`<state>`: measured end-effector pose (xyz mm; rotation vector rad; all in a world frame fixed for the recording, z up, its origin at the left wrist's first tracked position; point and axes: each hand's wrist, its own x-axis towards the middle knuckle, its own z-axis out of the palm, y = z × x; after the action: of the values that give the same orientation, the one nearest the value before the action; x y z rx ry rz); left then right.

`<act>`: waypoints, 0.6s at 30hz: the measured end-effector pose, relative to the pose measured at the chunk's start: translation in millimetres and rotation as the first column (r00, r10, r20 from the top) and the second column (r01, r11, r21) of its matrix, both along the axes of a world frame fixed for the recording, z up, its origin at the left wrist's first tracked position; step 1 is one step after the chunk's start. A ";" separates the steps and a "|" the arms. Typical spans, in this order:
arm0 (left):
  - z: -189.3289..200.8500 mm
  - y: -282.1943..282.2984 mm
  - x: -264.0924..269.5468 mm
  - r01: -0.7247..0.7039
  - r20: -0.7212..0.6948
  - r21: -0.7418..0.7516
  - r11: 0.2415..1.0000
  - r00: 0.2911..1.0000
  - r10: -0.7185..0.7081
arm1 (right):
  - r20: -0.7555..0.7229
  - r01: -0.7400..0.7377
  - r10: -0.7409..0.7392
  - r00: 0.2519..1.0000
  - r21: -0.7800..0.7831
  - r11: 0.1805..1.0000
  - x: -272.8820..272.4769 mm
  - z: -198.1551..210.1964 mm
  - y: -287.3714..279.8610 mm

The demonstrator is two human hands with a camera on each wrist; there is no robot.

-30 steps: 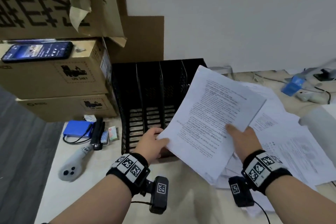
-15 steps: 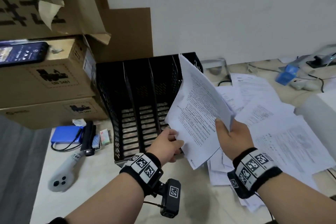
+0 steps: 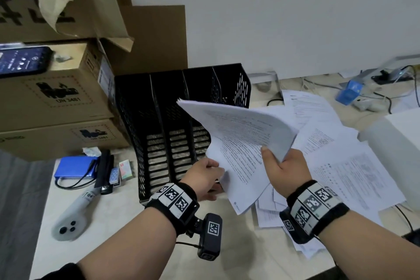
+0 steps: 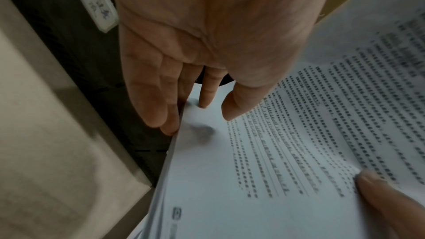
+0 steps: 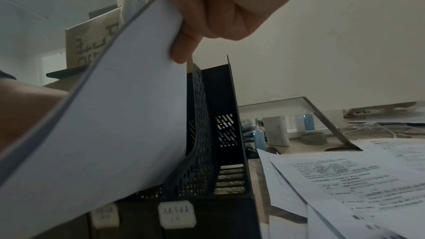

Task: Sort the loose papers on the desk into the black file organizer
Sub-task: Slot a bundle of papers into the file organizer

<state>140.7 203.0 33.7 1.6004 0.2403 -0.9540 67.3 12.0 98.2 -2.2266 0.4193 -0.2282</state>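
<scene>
I judge the job barely begun: all four slots of the black file organizer [image 3: 181, 120] look empty as far as I can see, and only one sheaf of papers [image 3: 241, 143] is off the desk, held tilted in front of the organizer's right-hand slots and not yet inside any of them. My right hand [image 3: 281, 166] has it clamped at the near right edge, thumb on the printed face and fingers curled beneath. My left hand [image 3: 204, 177] pinches the lower left corner, thumb on top and fingers behind. The loose papers [image 3: 341, 161] lie fanned and overlapping on the pale desk [image 3: 113, 234] right of the organizer. To the left stand stacked cardboard boxes [image 3: 56, 102], one with a phone [image 3: 22, 61] on it; behind is a plain white wall [image 3: 272, 18].
</scene>
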 end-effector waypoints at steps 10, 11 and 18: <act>12.9 13.5 17.1 -0.050 0.366 0.105 0.993 0.931 0.009 | 0.006 0.205 -0.205 0.979 0.019 0.979 25.4 -9.4 25.4; 12.0 15.4 17.5 -0.032 0.433 0.161 0.987 0.900 -0.041 | 0.004 0.257 -0.258 0.966 0.044 0.965 26.2 -14.9 27.5; -5.5 24.2 5.9 0.173 0.495 0.460 0.871 0.765 -0.413 | -0.218 0.199 -0.173 0.961 0.105 0.974 32.2 -50.1 56.7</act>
<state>146.5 227.2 28.1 2.2794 -0.2897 -0.6183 99.5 68.8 48.1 -2.0937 0.7393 -0.0655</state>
